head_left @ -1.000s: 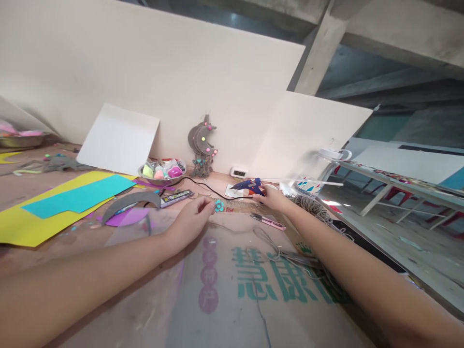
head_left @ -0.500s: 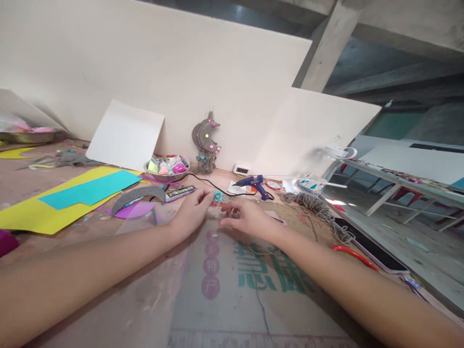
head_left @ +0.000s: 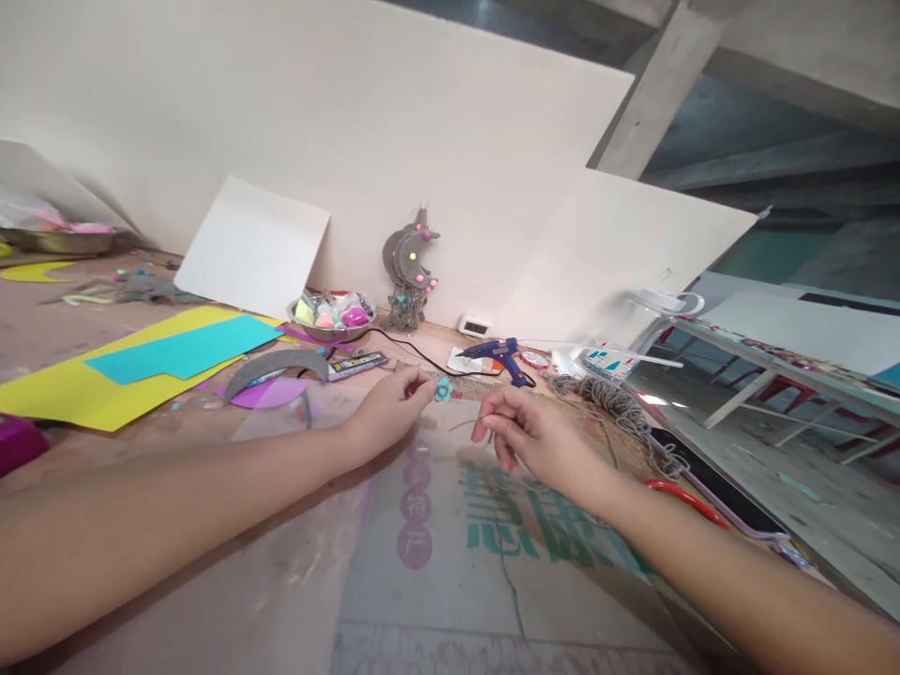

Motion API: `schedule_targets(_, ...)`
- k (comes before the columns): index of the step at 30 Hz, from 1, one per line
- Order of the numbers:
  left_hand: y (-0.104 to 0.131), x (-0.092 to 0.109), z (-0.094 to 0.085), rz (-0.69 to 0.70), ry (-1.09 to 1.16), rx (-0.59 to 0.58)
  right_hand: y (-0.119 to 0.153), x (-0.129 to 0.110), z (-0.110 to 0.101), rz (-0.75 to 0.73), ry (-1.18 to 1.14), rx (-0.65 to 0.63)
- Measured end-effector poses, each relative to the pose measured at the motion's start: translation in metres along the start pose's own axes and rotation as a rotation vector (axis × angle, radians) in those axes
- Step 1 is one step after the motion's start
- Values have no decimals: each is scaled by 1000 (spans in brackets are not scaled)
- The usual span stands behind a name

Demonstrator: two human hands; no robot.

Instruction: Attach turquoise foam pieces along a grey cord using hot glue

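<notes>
My left hand (head_left: 395, 412) is closed in a pinch on the teal flower (head_left: 442, 390), which sticks out to the right of the fingertips. To its right, my right hand (head_left: 524, 433) has its thumb and forefinger pressed together on a thin grey string (head_left: 462, 425), its other fingers curled. The hands are apart, above a clear plastic sheet (head_left: 422, 600) with green and purple print. A loose grey strand (head_left: 512, 591) lies on that sheet.
Behind the hands are a blue glue gun (head_left: 492, 352), a white clock (head_left: 474, 325) and a bowl of coloured clay (head_left: 330, 319). A grey moon ornament (head_left: 412, 258) hangs on the white board. Grey yarn (head_left: 611, 403) and a phone (head_left: 717, 478) lie right, yellow sheets (head_left: 105, 408) left.
My right hand has moved right and down, away from my left hand, and its fingers have closed. The flower shows more clearly beside my left fingertips. The view has shifted slightly.
</notes>
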State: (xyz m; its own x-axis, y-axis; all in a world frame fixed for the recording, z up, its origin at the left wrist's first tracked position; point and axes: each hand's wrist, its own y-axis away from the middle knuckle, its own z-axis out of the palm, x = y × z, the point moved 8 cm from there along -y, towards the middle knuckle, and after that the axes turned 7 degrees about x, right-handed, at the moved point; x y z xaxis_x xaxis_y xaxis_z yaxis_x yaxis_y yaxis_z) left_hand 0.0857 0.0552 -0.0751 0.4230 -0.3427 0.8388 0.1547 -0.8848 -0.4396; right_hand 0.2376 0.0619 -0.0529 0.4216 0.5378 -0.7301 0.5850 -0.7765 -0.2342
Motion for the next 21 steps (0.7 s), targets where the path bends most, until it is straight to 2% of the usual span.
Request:
schedule_targets(2,4,1,8,2,-30,-86,8,0,-8,-38,-106,46)
schedule_targets(5,10,4,18,22,-59,-198,14,7,-15,-128,-72,154)
schedule_targets(9,15,8,24,75,-125,-255,15,23,-19,-132,72,274)
schedule_targets(13,16,8,26,86,-153,-295,17,30,-16,-114,121,290)
schedule_targets(18,16,6,24,-49,73,-304,18,30,-11,-101,33,277)
schedule_targets(21,21,14,31,-53,230,-402,17,28,-8,-92,-65,267)
